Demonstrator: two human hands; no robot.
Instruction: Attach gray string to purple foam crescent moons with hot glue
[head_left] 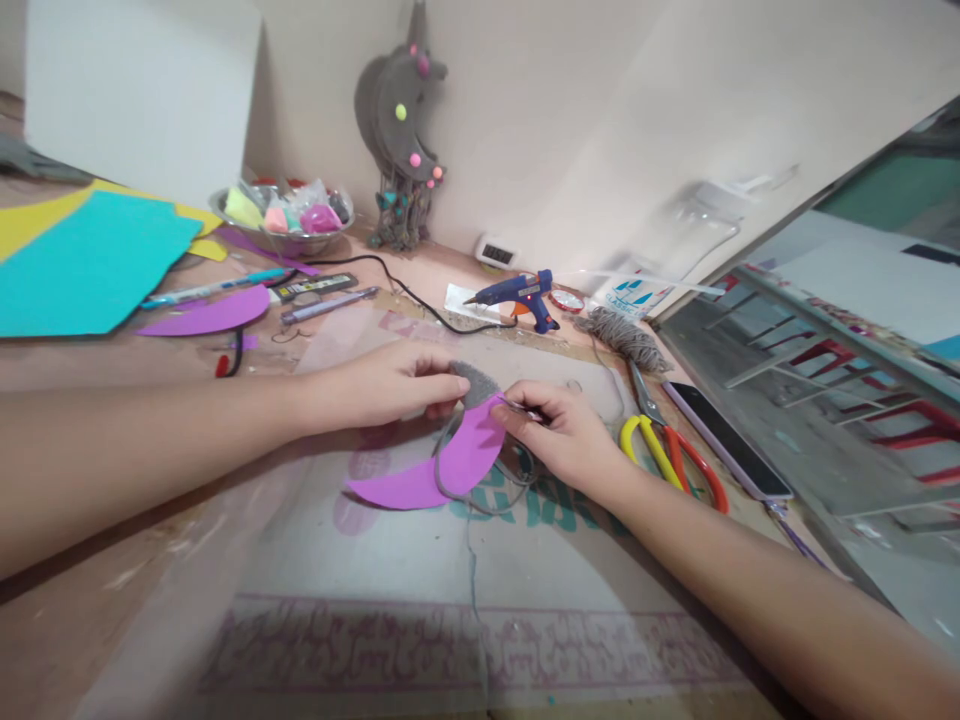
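A purple crescent (pixel 469 455), cut from paper or foam sheet, is held over the middle of the table. Its upper end is wrapped in grey yarn (pixel 478 383). My left hand (pixel 420 380) pinches this wrapped end between thumb and fingers. At the crescent's right edge, my right hand (pixel 551 425) is closed with thumb and forefinger on the grey yarn; a small dark bit shows at those fingers, too blurred to name. A loose loop of yarn hangs below, in front of and beside the purple crescent.
Behind lies a blue glue gun (pixel 517 295) with a black cord. To the right are a grey yarn bundle (pixel 626 338), scissors (pixel 667 440) and a phone (pixel 727 440). Pens, a purple cutout (pixel 210 312), coloured sheets (pixel 97 265) and a bowl (pixel 292 243) occupy the left.
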